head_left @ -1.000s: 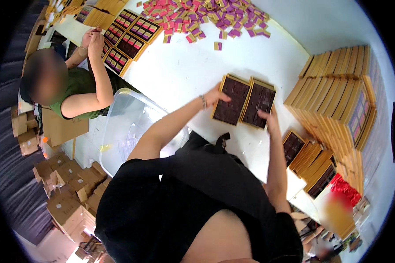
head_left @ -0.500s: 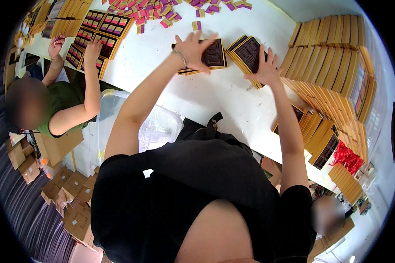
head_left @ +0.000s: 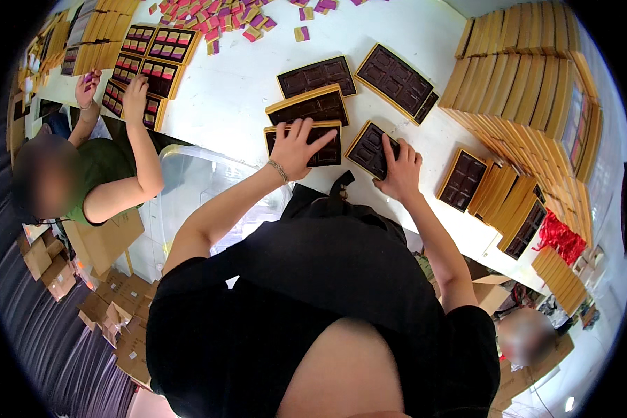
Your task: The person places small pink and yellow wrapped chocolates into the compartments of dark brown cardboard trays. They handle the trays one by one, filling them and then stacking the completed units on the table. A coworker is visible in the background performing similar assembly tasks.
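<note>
— Left hand [head_left: 296, 145]?
— Fingers spread flat on a gold-edged tray of dark brown compartments [head_left: 326, 148], near the white tabletop [head_left: 237, 90] edge.
— Right hand [head_left: 399, 167]?
— Gripping a tilted matching tray [head_left: 368, 148], just beside.

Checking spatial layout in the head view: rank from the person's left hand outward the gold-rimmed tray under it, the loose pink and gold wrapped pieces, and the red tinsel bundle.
1. Gold-rimmed dark compartment tray, directly under the left hand.
2. Loose pink and gold wrapped pieces, up the white table, slightly left.
3. Red tinsel bundle, far right, beyond the gold box stacks.
</note>
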The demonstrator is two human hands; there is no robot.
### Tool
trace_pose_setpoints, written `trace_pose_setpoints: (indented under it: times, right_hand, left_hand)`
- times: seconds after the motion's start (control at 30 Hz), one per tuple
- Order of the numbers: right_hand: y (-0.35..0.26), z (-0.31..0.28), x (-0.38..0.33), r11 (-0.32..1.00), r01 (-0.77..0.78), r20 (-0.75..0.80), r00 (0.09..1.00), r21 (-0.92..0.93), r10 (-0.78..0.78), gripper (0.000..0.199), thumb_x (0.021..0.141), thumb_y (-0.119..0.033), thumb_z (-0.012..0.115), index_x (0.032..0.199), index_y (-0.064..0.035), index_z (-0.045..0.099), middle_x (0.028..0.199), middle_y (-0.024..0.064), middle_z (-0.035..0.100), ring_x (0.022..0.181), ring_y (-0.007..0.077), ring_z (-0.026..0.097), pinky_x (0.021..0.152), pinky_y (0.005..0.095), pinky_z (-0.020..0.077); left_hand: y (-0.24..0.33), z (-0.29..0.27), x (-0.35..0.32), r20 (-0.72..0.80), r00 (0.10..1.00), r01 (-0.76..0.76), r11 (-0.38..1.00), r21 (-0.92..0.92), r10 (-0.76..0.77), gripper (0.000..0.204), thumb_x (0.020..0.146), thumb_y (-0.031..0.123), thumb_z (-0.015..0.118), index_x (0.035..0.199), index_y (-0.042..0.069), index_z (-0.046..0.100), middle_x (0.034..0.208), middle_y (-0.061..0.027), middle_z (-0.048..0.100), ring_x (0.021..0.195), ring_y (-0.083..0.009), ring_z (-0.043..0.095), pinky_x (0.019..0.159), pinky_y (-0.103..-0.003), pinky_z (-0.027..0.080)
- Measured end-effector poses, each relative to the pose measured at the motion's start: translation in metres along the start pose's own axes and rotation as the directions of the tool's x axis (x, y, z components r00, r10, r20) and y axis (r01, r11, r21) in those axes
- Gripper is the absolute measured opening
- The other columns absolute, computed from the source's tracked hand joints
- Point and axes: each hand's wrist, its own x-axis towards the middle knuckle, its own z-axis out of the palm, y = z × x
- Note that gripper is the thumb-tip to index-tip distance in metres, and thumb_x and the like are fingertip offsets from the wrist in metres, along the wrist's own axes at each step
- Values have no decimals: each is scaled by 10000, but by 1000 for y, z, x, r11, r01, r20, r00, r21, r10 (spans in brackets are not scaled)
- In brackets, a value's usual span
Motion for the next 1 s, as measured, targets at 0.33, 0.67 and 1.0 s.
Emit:
trace_pose_setpoints:
  times: [0.33,0.67,1.0]
  right_hand:
    - [16,-38,111,998,-63,-218,974,18,66,951,674,-493,762,1432,-123,323,1401,170,352,1278,383,354,975,565,325]
    - [74,-48,169,901,-433,-96,896,24,433,1025,618,-330,794,1473,-220,238,1403,181,290,1299,416,284,978,648,326]
    - [145,-13,199,948,-316,166,934,-23,316,1029,643,-365,799,1479,-346,200,1523,101,167,1398,383,132,1012,733,221]
  left_hand:
    - [5,13,11,-58,995,-90,990,-107,84,884,680,353,762,1441,273,320,1431,-158,336,1311,-301,342,961,-564,302]
    - [-10,7,39,-368,921,28,965,-261,-127,843,681,540,724,1416,316,377,1532,-79,224,1396,-342,206,1036,-666,151]
    - [-18,29,79,-140,987,74,997,-14,-75,791,799,723,468,1470,356,266,1573,-58,123,1439,-353,75,990,-768,98]
